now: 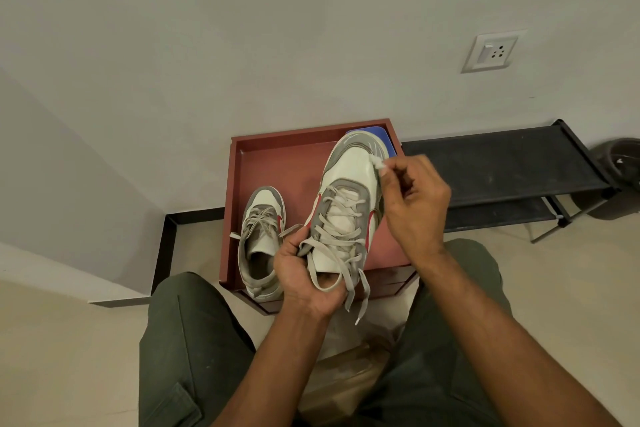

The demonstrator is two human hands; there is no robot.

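My left hand (304,274) grips the sneaker (346,204) by its heel, toe pointing far; my right hand (412,204) pinches a white wad (377,162) against the toe's right side.

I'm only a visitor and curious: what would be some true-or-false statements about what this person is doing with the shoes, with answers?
1. The left hand holds the raised sneaker at its heel end. True.
2. The right hand holds nothing. False: it pinches a small white wad against the side of the raised sneaker's toe.
3. The second sneaker lies on the red-brown tray. True.
4. The raised sneaker's laces are tied in a neat bow. False: their ends hang loose.
5. The wall socket sits to the left of the tray. False: it is on the wall, above and to the right of the tray.
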